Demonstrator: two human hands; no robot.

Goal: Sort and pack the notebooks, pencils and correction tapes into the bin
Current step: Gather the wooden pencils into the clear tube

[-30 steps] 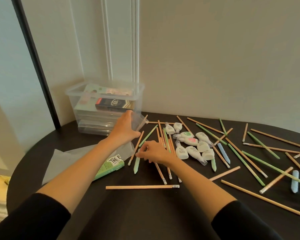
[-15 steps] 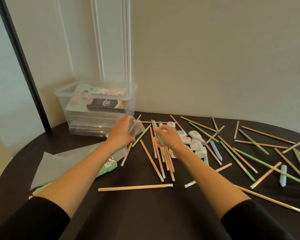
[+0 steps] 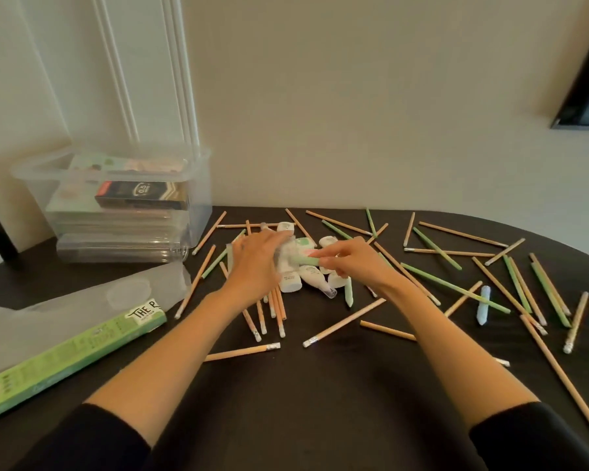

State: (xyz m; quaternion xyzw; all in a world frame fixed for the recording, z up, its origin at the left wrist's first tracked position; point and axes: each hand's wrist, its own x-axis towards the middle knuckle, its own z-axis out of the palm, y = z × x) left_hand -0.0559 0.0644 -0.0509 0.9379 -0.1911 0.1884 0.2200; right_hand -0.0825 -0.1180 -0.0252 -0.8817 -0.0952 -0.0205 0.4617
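Note:
A clear plastic bin [image 3: 198, 158] stands at the back left with notebooks [image 3: 82, 195] stacked inside and a dark box [image 3: 140, 195] on top of them. Several white correction tapes [image 3: 291, 282] lie in a heap at the table's middle. Wooden pencils [image 3: 344, 322] and green pencils [image 3: 453, 287] are scattered around them. My left hand [image 3: 255, 263] is blurred and grips a small clear plastic bag [image 3: 286, 249] over the heap. My right hand [image 3: 351, 261] pinches a light green stick [image 3: 306, 261], its end pointing at the bag.
A long green carton [image 3: 65, 345] lies at the front left on a clear plastic sheet [image 3: 82, 297]. A pale blue stick [image 3: 483, 305] lies among the pencils on the right. The dark table [image 3: 286, 419] curves away at both sides, and a wall is close behind.
My left hand carried the clear bag from beside the bin to over the correction tapes. My right hand picked up a green stick and brought it to the bag. The view shifted right.

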